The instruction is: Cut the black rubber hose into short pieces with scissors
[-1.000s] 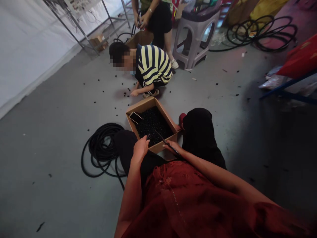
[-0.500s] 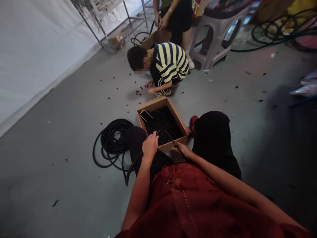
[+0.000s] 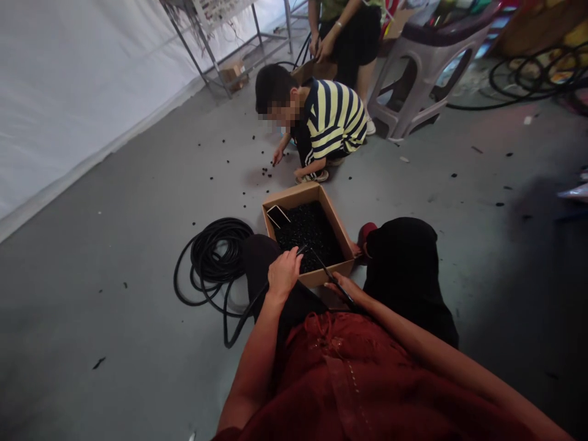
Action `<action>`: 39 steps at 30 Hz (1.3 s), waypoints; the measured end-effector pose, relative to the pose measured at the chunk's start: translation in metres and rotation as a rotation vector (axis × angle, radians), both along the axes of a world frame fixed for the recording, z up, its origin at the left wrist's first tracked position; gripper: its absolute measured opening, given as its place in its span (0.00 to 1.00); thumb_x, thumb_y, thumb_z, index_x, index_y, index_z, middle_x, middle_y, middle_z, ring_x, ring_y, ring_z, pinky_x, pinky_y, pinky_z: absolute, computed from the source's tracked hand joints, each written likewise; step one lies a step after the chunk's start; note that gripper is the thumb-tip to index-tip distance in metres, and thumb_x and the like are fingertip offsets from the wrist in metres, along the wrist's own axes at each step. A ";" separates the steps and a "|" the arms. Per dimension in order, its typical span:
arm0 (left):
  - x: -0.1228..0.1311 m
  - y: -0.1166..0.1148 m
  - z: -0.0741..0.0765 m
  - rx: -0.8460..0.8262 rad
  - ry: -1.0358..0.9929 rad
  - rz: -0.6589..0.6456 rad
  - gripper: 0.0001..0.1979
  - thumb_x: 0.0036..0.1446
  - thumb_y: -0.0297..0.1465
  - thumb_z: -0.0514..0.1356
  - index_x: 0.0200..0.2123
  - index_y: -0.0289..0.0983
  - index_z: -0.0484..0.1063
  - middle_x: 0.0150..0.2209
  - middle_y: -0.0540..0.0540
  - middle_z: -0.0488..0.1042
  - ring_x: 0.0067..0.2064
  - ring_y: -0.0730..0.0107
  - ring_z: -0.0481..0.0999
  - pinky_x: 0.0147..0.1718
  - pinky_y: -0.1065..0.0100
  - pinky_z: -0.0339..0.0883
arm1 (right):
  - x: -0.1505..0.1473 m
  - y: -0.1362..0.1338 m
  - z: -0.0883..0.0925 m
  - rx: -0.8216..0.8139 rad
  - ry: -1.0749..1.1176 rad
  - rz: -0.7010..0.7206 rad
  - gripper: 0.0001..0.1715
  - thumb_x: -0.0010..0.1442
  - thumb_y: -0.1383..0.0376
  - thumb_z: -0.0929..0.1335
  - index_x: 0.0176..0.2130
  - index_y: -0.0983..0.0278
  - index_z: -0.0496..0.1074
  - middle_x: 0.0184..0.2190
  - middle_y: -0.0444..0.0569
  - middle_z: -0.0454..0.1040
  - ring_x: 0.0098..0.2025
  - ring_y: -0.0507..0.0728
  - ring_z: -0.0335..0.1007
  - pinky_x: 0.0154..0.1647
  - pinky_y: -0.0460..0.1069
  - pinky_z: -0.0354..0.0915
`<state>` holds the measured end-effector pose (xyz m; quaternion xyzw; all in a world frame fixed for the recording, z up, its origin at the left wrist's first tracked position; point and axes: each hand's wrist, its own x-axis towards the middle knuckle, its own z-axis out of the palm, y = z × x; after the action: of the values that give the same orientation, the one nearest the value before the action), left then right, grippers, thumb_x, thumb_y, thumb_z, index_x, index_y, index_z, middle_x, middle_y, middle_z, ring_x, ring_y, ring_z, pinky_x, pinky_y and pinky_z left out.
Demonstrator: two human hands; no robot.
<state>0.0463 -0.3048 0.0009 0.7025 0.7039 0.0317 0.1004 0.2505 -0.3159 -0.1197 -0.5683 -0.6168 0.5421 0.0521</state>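
Two hands at work: the left hand (image 3: 283,274) closed around a black cable (image 3: 243,312) above the thigh, the right hand (image 3: 342,289) pinching a thin black strip (image 3: 331,278), too small to identify, both just over one cardboard box (image 3: 337,245) of cut black pieces (image 3: 307,236) on the floor (image 3: 138,202), with one flat dark rectangular item (image 3: 278,215) inside. Beside the box lies one coil of black cable (image 3: 214,257). Farther off: dozens of black bits (image 3: 264,171) scattered, one crouching person in a striped shirt (image 3: 335,119) reaching toward them, one standing person (image 3: 349,30), and one plastic stool (image 3: 422,79).
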 end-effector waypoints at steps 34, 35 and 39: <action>-0.023 0.209 -0.006 -0.099 -1.029 0.127 0.09 0.61 0.32 0.52 0.44 0.39 0.65 0.30 0.52 0.71 0.32 0.74 0.70 0.35 0.71 0.62 | -0.014 0.154 0.124 0.499 0.004 0.094 0.24 0.58 0.47 0.64 0.47 0.60 0.67 0.31 0.49 0.75 0.30 0.57 0.73 0.30 0.49 0.68; -0.020 0.211 -0.005 -0.095 -1.094 0.139 0.09 0.60 0.33 0.53 0.43 0.39 0.65 0.30 0.52 0.70 0.31 0.75 0.69 0.34 0.71 0.62 | -0.019 0.159 0.125 0.531 -0.005 0.096 0.25 0.58 0.47 0.64 0.46 0.60 0.66 0.31 0.49 0.75 0.30 0.57 0.73 0.30 0.50 0.68; -0.009 0.222 -0.008 -0.044 -1.386 0.327 0.09 0.60 0.34 0.54 0.42 0.37 0.65 0.28 0.53 0.66 0.27 0.79 0.63 0.30 0.74 0.59 | -0.037 0.182 0.127 0.598 -0.005 0.048 0.25 0.57 0.46 0.65 0.45 0.60 0.66 0.34 0.51 0.75 0.33 0.59 0.73 0.32 0.51 0.68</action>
<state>0.0372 -0.0826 -0.0068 0.4041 0.5749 0.4714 0.5330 0.2134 -0.1337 0.0073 -0.5146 -0.7624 0.3359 0.2029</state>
